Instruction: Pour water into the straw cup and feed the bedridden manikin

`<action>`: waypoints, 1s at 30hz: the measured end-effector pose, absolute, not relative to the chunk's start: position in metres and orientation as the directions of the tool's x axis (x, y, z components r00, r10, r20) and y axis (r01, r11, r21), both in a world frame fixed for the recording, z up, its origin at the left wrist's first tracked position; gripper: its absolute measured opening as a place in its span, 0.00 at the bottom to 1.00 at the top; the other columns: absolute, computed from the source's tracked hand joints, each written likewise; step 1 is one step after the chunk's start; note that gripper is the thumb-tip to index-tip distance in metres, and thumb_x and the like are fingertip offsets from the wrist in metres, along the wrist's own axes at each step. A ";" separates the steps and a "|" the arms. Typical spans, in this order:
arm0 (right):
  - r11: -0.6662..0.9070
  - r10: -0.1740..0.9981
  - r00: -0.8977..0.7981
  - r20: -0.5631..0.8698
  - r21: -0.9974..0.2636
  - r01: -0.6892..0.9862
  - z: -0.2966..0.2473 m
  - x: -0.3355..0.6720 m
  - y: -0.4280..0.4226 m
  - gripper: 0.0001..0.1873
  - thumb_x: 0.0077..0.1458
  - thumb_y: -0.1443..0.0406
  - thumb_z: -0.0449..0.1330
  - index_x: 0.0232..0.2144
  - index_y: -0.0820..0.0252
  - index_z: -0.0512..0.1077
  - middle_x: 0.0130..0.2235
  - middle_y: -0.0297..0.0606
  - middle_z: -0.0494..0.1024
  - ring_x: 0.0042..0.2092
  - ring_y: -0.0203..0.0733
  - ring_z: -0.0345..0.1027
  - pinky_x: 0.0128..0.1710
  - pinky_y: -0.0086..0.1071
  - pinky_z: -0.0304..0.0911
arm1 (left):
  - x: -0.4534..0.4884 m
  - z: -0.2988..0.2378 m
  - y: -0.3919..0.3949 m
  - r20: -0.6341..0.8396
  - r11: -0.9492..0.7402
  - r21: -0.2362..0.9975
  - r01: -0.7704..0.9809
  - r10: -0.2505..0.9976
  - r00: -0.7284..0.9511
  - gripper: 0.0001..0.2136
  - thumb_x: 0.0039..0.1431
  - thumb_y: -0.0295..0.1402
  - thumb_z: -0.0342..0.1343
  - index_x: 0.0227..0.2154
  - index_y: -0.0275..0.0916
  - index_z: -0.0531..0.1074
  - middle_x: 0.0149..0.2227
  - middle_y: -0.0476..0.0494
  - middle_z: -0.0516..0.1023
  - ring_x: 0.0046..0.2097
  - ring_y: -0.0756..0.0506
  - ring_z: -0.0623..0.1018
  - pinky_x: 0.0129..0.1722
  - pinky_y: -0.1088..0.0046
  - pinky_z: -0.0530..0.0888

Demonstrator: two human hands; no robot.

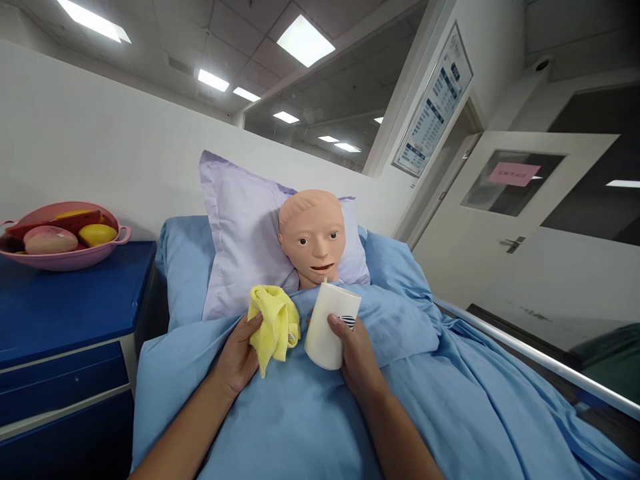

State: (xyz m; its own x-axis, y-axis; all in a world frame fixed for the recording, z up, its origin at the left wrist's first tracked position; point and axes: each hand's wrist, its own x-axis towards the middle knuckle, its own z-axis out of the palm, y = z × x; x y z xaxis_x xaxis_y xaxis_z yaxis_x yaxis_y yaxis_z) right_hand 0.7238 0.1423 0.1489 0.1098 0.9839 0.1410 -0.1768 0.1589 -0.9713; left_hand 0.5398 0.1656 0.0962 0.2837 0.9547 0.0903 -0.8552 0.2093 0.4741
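My left hand (pixel 241 353) is closed on a crumpled yellow cloth (pixel 273 323), held above the blue blanket (pixel 300 427). A white cup (pixel 323 337) with a dark striped mark is gripped in my right hand (pixel 359 353), thumb across its side. The cup leans, and a short white straw (pixel 325 281) sticks up from its top just below the chin of a manikin (pixel 315 233). Its head rests against a pale purple pillow (pixel 240 227), mouth slightly parted. The blanket covers the manikin below the neck. Cloth and cup are a small gap apart.
To the left, a blue bedside cabinet (pixel 75 307) carries a pink basin (pixel 75 260) of fruit, including a yellow one (pixel 97 235). A metal bed rail (pixel 540 363) runs along the right. Behind are a white wall (pixel 100 133) and a door (pixel 480 233) with a pink sign.
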 end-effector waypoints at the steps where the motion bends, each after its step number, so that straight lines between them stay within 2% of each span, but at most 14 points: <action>1: 0.161 0.984 0.105 0.144 -0.971 -0.176 0.149 0.724 0.142 0.28 0.43 0.51 0.68 0.43 0.59 0.71 0.36 0.40 0.80 0.35 0.47 0.74 0.34 0.38 0.69 | 0.540 0.096 0.166 0.091 0.209 0.475 -0.855 0.955 0.283 0.12 0.57 0.28 0.56 0.44 0.34 0.71 0.40 0.41 0.81 0.44 0.41 0.80 0.50 0.64 0.77; 7: 0.160 0.985 0.097 0.145 -0.971 -0.177 0.148 0.725 0.143 0.27 0.44 0.51 0.67 0.44 0.59 0.70 0.36 0.40 0.81 0.35 0.48 0.75 0.34 0.39 0.70 | 0.539 0.096 0.165 0.096 0.203 0.475 -0.856 0.955 0.280 0.13 0.57 0.27 0.57 0.46 0.34 0.71 0.39 0.41 0.81 0.44 0.42 0.81 0.49 0.65 0.77; 18: 0.156 0.986 0.083 0.141 -0.966 -0.207 0.152 0.724 0.140 0.25 0.47 0.51 0.65 0.44 0.59 0.70 0.36 0.41 0.81 0.35 0.50 0.75 0.33 0.40 0.70 | 0.539 0.097 0.163 0.112 0.195 0.487 -0.851 0.953 0.282 0.09 0.57 0.28 0.58 0.41 0.35 0.72 0.38 0.43 0.81 0.44 0.42 0.80 0.50 0.65 0.76; 30: 0.147 0.987 0.094 0.128 -0.964 -0.221 0.152 0.726 0.143 0.24 0.46 0.49 0.65 0.41 0.58 0.72 0.36 0.41 0.81 0.35 0.49 0.75 0.33 0.39 0.70 | 0.539 0.099 0.163 0.111 0.190 0.500 -0.845 0.954 0.280 0.11 0.56 0.29 0.58 0.43 0.34 0.71 0.37 0.43 0.81 0.41 0.43 0.81 0.47 0.67 0.77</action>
State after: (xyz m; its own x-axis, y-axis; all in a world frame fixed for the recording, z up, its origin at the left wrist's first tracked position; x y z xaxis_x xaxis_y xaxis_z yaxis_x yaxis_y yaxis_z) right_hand 0.7257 0.1426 0.1521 0.0945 0.9872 0.1284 -0.2210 0.1465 -0.9642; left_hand 0.5389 0.1631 0.0985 0.2801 0.9536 0.1108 -0.8446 0.1899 0.5005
